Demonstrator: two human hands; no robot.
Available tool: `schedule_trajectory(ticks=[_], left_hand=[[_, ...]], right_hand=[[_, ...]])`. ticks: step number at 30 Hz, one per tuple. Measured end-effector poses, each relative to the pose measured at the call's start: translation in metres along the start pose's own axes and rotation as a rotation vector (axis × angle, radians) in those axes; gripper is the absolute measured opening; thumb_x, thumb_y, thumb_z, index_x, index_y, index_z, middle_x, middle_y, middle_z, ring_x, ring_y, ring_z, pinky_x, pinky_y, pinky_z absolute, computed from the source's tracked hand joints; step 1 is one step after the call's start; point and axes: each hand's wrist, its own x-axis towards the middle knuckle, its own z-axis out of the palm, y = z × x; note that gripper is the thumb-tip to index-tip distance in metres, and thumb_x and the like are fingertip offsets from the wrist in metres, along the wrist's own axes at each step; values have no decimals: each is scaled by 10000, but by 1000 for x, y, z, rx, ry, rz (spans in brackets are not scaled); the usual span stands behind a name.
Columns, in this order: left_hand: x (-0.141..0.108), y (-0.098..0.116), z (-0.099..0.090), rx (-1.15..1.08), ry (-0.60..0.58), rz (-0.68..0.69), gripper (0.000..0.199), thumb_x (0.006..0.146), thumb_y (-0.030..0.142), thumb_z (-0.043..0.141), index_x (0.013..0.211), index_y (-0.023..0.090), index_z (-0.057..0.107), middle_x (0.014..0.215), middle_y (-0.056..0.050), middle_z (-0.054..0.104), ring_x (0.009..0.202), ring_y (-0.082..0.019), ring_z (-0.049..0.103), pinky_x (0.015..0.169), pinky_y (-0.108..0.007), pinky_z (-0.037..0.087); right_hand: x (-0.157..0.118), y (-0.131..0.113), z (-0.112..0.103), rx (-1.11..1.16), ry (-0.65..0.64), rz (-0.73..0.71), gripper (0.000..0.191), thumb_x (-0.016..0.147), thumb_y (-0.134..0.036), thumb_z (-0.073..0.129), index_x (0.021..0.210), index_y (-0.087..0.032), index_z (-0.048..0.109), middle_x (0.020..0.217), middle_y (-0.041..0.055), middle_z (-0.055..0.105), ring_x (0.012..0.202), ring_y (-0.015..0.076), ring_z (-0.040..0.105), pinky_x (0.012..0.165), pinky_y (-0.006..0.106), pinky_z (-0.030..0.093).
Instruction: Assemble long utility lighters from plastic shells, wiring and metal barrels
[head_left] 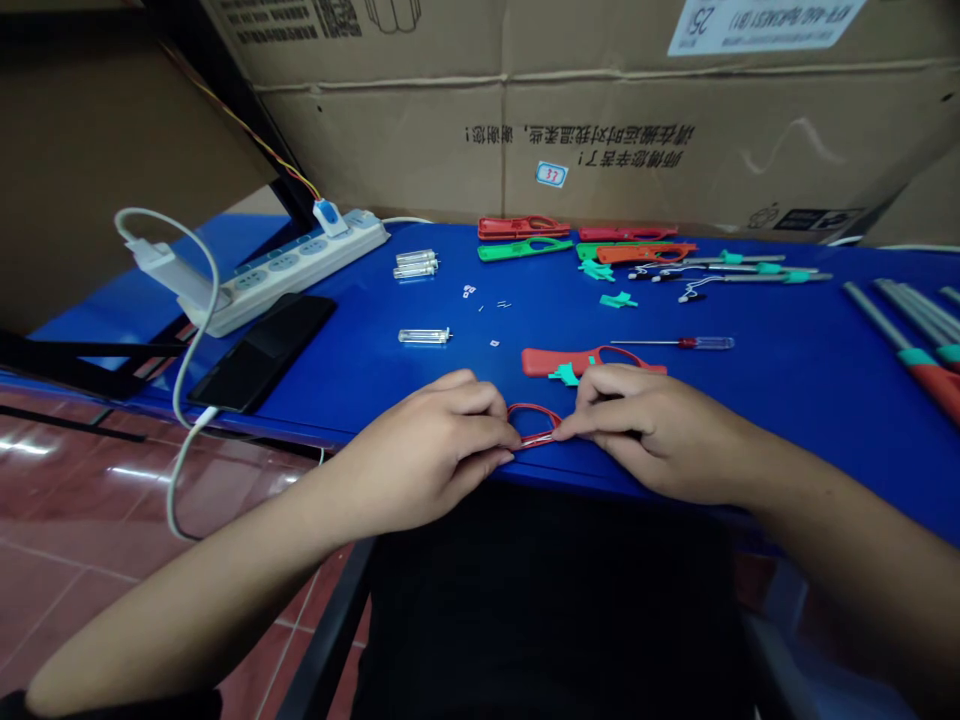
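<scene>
The thin red loop (532, 425) sits at the table's near edge, pinched between your left hand (427, 450) and right hand (645, 430), both closed on it with fingertips nearly meeting. Just beyond lies a red plastic casing (555, 362) with a teal piece (566, 375) against it, and a small screwdriver (660, 342) farther right. The near edge of the blue table (787, 420) runs just under your hands.

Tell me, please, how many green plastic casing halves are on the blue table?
2: one green casing half at the back of the table, the other to its right, partly under a red casing. Others may be hidden.
</scene>
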Motion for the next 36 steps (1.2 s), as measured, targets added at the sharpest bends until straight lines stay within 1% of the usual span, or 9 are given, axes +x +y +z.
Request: schedule_trajectory(ticks=[3,7,12,18,21,23,28,31,36], left_hand=[[-3,-1,1,-11,15,-16,223,1000,219,529,1102,202,726,1021,-63,633,956,-183,546,832,-320,451],[-3,-2,0,-101,2,-35,222,985,161,533,1089,213,722,1026,-45,629,975,-162,559,862,-300,454],[5,-1,0,-168,-11,-93,237,955,122,534,1057,210,729,934,-22,619,908,-144,572,854,-292,456],[8,2,1,-117,-13,-57,271,884,65,555,981,225,751,946,-23,622,888,-154,569,846,-313,450],[8,2,0,-121,-7,-76,268,895,71,537,1053,195,716,950,-33,636,909,-167,567,867,-329,450],[8,2,0,-127,-18,-76,275,903,70,523,1061,187,715,948,-36,631,913,-166,565,872,-327,452],[8,1,0,-122,-21,-53,323,892,57,528,1071,215,745,950,-30,617,910,-161,556,869,-326,453],[7,0,2,-134,-9,-44,332,893,51,527,1062,219,758,939,-26,615,894,-149,555,859,-316,454],[4,0,4,-84,18,-29,363,897,56,527,1097,243,764,958,-36,625,892,-161,546,806,-319,454]], right_hand=[[0,-3,0,-25,-13,37,340,982,-181,490,1145,-314,758,958,51,636,877,174,576,728,310,464],[0,-8,0,-98,-14,59,337,979,-174,482,1113,-308,760,973,57,630,891,188,572,715,318,443],[1,-16,1,-189,25,8,336,960,-126,469,1028,-271,765,957,54,638,878,183,576,693,305,419],[-2,-18,3,-280,45,-44,294,944,-124,494,1037,-232,751,943,63,643,858,189,572,683,312,424],[-2,-19,4,-261,45,-44,224,958,-214,539,1046,-231,745,966,64,645,866,187,575,711,323,445],[0,-20,4,-232,65,-32,194,961,-249,561,1005,-232,749,957,59,643,868,186,573,737,333,455],[4,-23,9,-189,80,-4,212,972,-217,534,927,-200,741,892,57,647,844,184,578,734,342,470],[3,-24,13,-181,86,-6,195,962,-195,540,967,-196,735,895,54,650,844,188,583,724,345,474],[0,-25,19,-142,148,-43,230,955,-143,532,1025,-217,738,944,54,661,869,180,584,757,341,484]])
